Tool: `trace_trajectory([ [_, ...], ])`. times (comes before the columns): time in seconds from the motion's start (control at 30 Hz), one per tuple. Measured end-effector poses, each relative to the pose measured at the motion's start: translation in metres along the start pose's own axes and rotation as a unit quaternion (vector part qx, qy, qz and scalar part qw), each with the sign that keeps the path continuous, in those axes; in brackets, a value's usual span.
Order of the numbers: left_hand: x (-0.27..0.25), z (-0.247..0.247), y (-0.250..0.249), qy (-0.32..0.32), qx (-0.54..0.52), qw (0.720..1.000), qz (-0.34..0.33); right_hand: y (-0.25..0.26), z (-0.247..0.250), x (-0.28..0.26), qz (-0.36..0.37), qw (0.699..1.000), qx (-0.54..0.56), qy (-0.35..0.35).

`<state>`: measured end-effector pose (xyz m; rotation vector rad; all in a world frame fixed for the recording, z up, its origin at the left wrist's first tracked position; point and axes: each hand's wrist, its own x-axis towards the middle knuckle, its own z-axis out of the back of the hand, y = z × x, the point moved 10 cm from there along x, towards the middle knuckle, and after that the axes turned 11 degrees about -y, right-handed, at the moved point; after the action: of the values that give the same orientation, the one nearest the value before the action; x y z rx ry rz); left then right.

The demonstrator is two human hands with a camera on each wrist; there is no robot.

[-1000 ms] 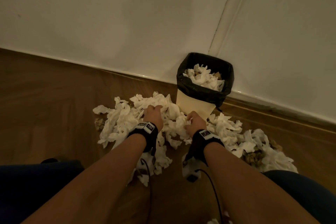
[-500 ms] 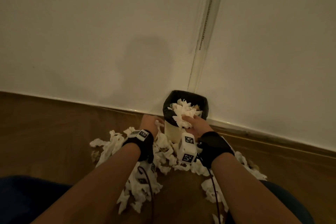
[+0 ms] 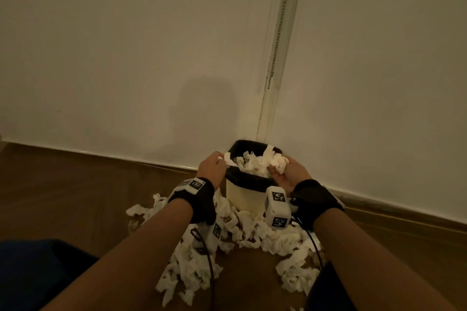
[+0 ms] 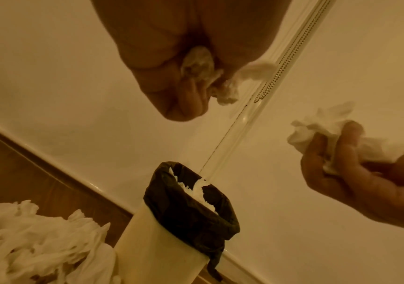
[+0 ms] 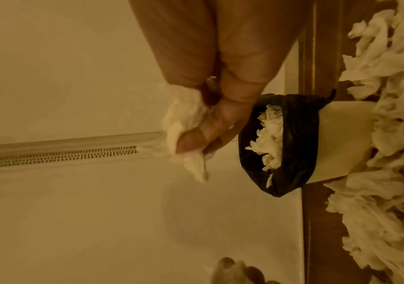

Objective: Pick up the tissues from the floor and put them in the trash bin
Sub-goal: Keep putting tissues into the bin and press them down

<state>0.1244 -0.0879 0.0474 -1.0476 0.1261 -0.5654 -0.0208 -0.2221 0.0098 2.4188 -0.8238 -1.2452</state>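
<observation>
A cream trash bin (image 3: 242, 197) with a black liner (image 3: 246, 179) stands against the wall, stuffed with white tissues (image 3: 252, 165). My left hand (image 3: 211, 166) hovers at the bin's left rim and grips a small wad of tissue (image 4: 223, 90). My right hand (image 3: 283, 171) is at the right rim, fingers curled round a bigger crumpled tissue (image 5: 184, 123), also seen as the tissue (image 4: 322, 124) from the left wrist. Many loose tissues (image 3: 252, 232) lie on the wooden floor in front of the bin.
The white wall (image 3: 126, 58) and its skirting (image 3: 113, 159) run behind the bin. A bead chain (image 3: 278, 33) hangs down a vertical frame above it. Bare wooden floor (image 3: 63, 197) lies to the left. My dark-clad knees (image 3: 38, 272) frame the bottom corners.
Both hands have risen from the floor pile to the bin's rim, each carrying tissue. The head view has tilted up toward the wall.
</observation>
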Motion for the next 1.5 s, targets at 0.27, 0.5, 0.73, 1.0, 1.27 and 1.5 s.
trace_trajectory([
  [0.27, 0.003, -0.027, -0.018, 0.008, 0.066, 0.997, -0.036, 0.006, -0.028, 0.004, 0.090, 0.974, -0.200, 0.062],
  [0.5, 0.016, -0.060, -0.002, 0.038, -0.209, 0.974, 0.073, 0.034, -0.004, 0.058, 0.117, 0.983, -0.138, -0.009],
  [0.73, 0.058, -0.067, 0.003, -0.014, 0.038, 0.999, 0.006, 0.036, -0.006, 0.085, 0.143, 0.968, -0.195, -0.073],
  [1.0, 0.091, -0.086, 0.015, -0.014, 0.098, 0.995, 0.013, 0.034, -0.027, 0.108, 0.210, 0.908, -0.356, -0.065],
  [1.27, 0.100, -0.109, 0.027, 0.011, -0.034, 0.999, -0.011, 0.052, -0.029, 0.122, 0.321, 0.867, -0.371, -0.083],
  [1.5, 0.115, -0.127, 0.039, 0.025, 0.019, 0.998, 0.048, 0.043, -0.016, 0.138, 0.282, 0.827, -0.464, -0.146],
])
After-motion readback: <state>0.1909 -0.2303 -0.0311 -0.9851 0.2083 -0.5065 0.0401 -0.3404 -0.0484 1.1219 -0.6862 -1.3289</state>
